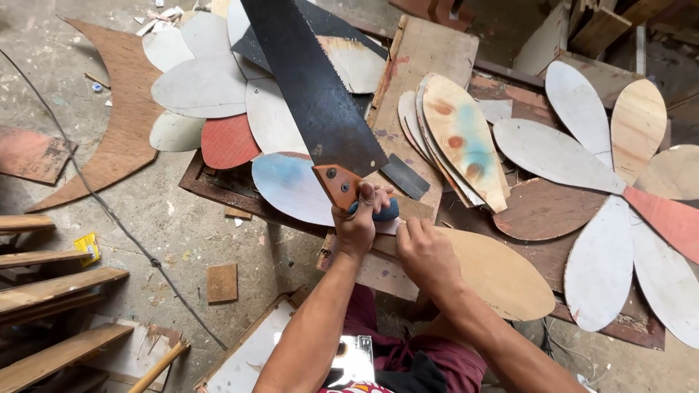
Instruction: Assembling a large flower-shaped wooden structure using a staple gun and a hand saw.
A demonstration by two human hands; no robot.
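Handsaw (313,87) | handle gripped closed by left hand (355,222), blade extended toward 11 o'clock | right hand (426,251) pressed flat, open, on oval plywood piece (495,273) at 3 o'clock | blade judged stiff yet whippy, toothed; best held by handle | plywood judged light, rigid.

- A single view, from a camera worn on the person's head, looks steeply down over the forearms.
- It sits close to both hands at lower centre.
- Beyond them it faces the dusty grey concrete floor (65,94) with scattered petal-shaped plywood cutouts (466,138).
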